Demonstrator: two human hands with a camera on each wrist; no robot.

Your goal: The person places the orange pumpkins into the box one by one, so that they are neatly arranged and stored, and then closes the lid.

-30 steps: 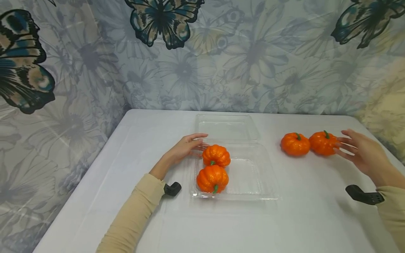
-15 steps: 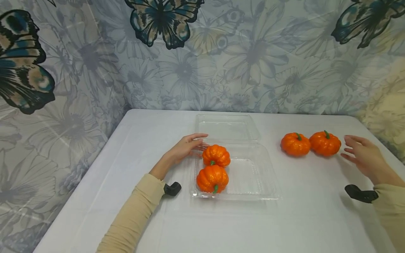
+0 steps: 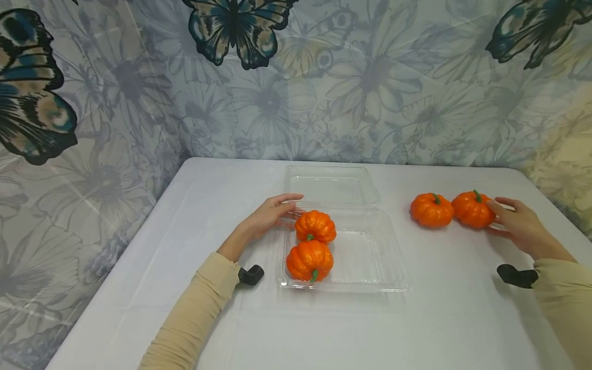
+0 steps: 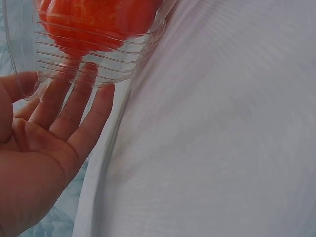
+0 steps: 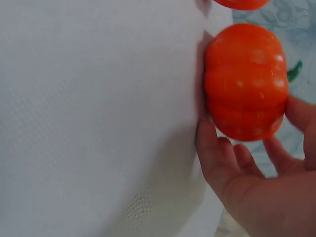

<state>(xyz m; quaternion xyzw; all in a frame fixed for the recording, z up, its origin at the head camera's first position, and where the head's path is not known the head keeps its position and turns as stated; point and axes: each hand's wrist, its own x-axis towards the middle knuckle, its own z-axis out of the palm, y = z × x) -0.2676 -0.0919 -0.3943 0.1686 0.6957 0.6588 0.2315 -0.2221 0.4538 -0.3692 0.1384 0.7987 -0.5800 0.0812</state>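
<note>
A clear plastic clamshell box (image 3: 365, 257) lies with its lid laid back. Two small orange pumpkins with green stems, a far one (image 3: 316, 226) and a near one (image 3: 310, 260), sit in its left side. My left hand (image 3: 268, 218) touches the box's left wall; the left wrist view shows its fingers nearly straight against the ribbed plastic (image 4: 98, 61) and the thumb by the rim. At the right, my right hand (image 3: 520, 226) holds the rightmost pumpkin (image 5: 247, 81) from its right side, thumb near the stem and fingers low. That pumpkin rests on the table.
Another pumpkin (image 3: 432, 210) stands just left of the held one. The open lid (image 3: 332, 186) extends toward the back of the white-covered table (image 3: 324, 329). Behind the table hangs a floral, butterfly-printed cloth (image 3: 268, 113).
My right hand drew slightly back from the rightmost pumpkin, then came left again and now has its fingers on it. The left hand, the box and the pumpkins stay in place.
</note>
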